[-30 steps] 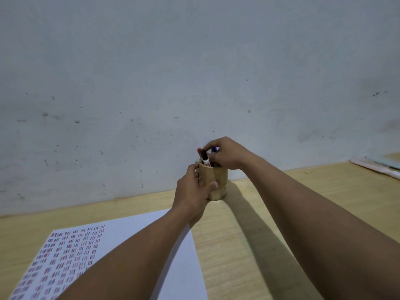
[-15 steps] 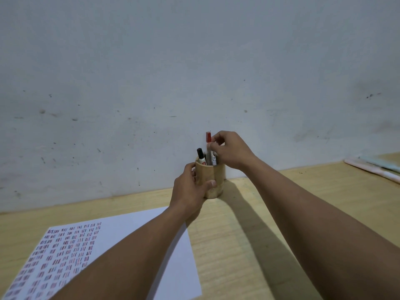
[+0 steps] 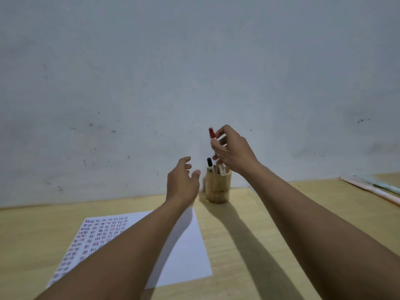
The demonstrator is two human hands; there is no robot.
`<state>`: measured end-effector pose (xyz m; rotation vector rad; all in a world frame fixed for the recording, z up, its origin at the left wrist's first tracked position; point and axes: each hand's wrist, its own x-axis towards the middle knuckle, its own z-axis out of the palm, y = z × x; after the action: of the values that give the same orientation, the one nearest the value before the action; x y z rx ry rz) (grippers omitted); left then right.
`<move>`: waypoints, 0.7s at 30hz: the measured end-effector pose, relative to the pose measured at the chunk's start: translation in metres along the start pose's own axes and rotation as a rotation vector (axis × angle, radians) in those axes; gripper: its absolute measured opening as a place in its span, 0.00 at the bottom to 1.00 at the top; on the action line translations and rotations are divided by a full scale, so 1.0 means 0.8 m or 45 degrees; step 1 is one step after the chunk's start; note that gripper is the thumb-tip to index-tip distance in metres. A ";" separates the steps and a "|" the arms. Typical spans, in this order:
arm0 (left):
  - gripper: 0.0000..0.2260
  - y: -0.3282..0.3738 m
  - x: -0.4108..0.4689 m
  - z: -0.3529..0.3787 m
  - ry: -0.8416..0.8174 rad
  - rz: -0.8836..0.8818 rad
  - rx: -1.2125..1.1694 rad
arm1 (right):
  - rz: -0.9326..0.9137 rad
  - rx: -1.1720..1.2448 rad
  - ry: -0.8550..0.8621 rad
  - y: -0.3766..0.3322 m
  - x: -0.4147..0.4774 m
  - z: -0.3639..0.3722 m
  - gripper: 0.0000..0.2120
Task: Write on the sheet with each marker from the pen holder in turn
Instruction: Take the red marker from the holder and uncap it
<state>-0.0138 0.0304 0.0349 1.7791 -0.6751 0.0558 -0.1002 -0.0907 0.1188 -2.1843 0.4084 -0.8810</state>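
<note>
Red-capped marker [image 3: 211,135] upright, cap up, above pen holder [image 3: 217,185]; right hand [image 3: 232,151] fingers pinch its barrel. Left hand [image 3: 183,182] spread, empty, beside holder.

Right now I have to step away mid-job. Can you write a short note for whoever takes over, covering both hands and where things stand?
Right hand: shut on the red-capped marker, lifted above the wooden pen holder, cap on.
Left hand: open, empty, just left of the holder, not touching it.
Holder: upright on the table near the wall, with a black-capped marker and at least one more inside.
Sheet: flat, front left; its left part is covered in rows of small marks, the right part blank.
Left: uncap the red marker, write on the sheet, return it, then go on to the others.
</note>
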 end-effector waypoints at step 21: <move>0.03 0.018 -0.038 -0.169 0.119 0.005 -0.399 | -0.227 -0.346 0.117 -0.091 -0.093 0.098 0.07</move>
<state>-0.0053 0.1622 0.0802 1.4652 -0.5853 0.0339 -0.0972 0.0378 0.0984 -2.4649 0.4014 -1.0794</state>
